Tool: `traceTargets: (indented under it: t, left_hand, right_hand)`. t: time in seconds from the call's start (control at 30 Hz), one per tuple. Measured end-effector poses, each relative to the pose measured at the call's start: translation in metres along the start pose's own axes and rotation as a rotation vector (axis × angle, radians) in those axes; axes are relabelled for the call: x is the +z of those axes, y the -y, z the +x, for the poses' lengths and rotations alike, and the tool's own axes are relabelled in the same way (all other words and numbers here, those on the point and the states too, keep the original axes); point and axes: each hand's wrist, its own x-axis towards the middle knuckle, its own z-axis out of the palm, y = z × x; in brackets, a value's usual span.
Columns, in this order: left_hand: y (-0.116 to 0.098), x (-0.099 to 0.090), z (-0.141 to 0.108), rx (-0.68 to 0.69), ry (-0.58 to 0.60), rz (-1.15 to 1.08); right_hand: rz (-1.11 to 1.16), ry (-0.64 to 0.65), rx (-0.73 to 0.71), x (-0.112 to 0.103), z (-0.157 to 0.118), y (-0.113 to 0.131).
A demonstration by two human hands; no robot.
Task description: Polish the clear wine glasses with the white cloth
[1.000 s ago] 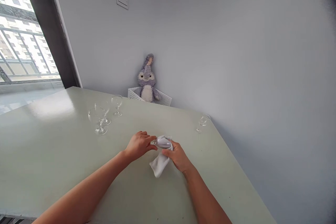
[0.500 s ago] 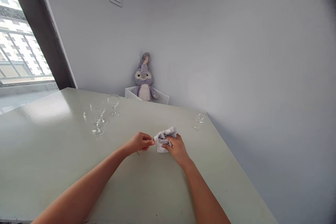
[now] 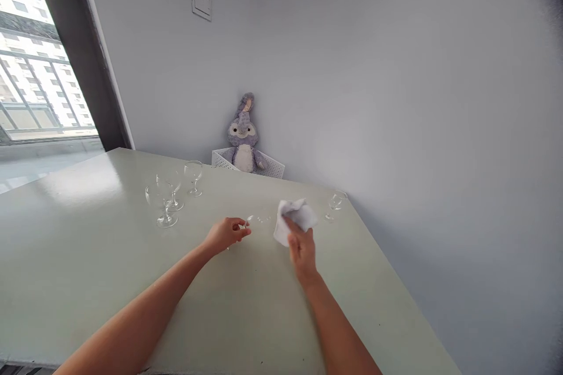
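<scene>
My left hand (image 3: 225,235) pinches the stem of a clear wine glass (image 3: 260,219) between thumb and fingers. The glass lies sideways over the table, its faint bowl pointing right; much of its outline is hard to make out. In my right hand (image 3: 303,253) is a white cloth (image 3: 281,227), spread out, with fingers pressed into its middle. The cloth is just right of the bowl and looks apart from it.
Three stemmed glasses (image 3: 167,220) stand upright on the pale table (image 3: 211,316) at the left. Another glass (image 3: 335,202) stands near the right edge by the wall. Behind the table, a purple plush toy (image 3: 243,155) sits in a white perforated basket (image 3: 275,169).
My right hand has drawn the cloth off the glass, to the right and away, and it has opened out. My left hand has shifted slightly left with the glass, whose bowl is now uncovered.
</scene>
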Motion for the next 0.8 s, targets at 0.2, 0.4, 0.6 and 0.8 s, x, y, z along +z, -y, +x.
traceTargets:
  t: [0.2,0.4,0.6,0.8]
  left_hand:
    - [-0.002,0.032,-0.010,0.399,-0.060,0.343]
    - [-0.008,0.040,-0.016,0.603,-0.089,0.474]
    - [-0.006,0.045,-0.014,0.406,-0.111,0.394]
    - [-0.016,0.049,-0.016,0.259,-0.283,0.174]
  right_hand:
    - [-0.153,0.288,-0.255,0.024,-0.006,0.022]
    - [0.314,0.086,0.349,0.016,0.004,-0.006]
    - [1.054,-0.175,0.933,0.035,0.005,-0.021]
    - [1.246,0.003,0.762,0.056,-0.010,0.020]
